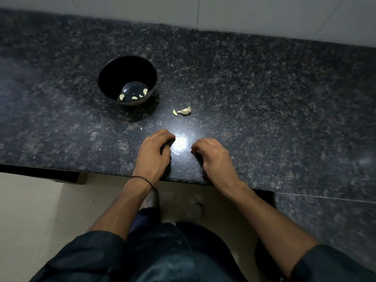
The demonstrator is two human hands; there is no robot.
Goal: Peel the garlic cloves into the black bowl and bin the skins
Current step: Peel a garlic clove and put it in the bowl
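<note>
Lap: dark trousers (173, 261) at the bottom of the view, with a pale shoe (151, 200) on the light floor (30, 200) below the front edge of the surface.
Left wrist: thin black band (142, 178) around it, level with the front edge.
Left hand (154, 151): resting on the dark speckled surface (264, 98) just inside its front edge, back of the hand up, fingers curled under and close together; tips hidden, so cannot tell whether anything is pinched.
Right hand (211, 155): beside the left, apart from it, also just inside the front edge; fingers curled down toward the stone, tips hidden, so cannot tell what, if anything, is held.
Glare (180, 142): bright patch of reflected light on the stone between the two hands.
Flecks (141, 128): a few tiny pale bits just beyond the left hand.
Loose garlic: small pale clove (174, 112) and, touching or just beside it, a larger clove with a papery tail (185, 110), near the middle of the surface, beyond the hands.
Black bowl (105, 72): upright, left of the loose garlic and farther back, well apart from both hands.
Bowl contents: four peeled cloves (122, 97) lying at the bottom, along its near side.
Wall (264, 13): pale tiles along the back edge.
</note>
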